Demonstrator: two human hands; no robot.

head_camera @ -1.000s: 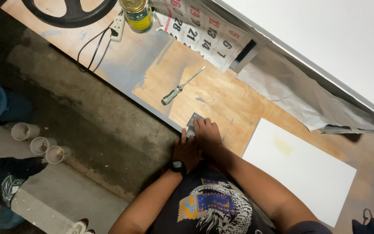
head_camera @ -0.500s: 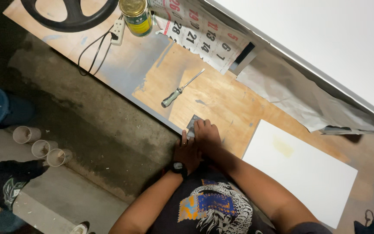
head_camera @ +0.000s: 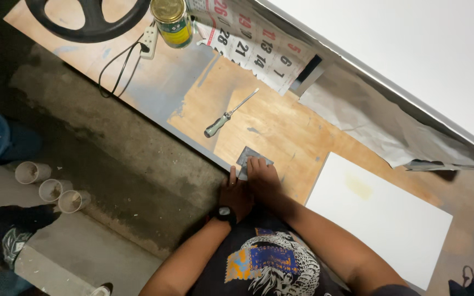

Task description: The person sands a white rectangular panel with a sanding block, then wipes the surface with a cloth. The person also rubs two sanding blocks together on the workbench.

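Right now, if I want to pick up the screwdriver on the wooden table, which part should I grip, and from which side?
Probably grip the screwdriver by its thick grey handle, the end nearer the table edge. It lies flat and free, so come from above, fingers across the handle. The thin metal shaft points toward the calendar.
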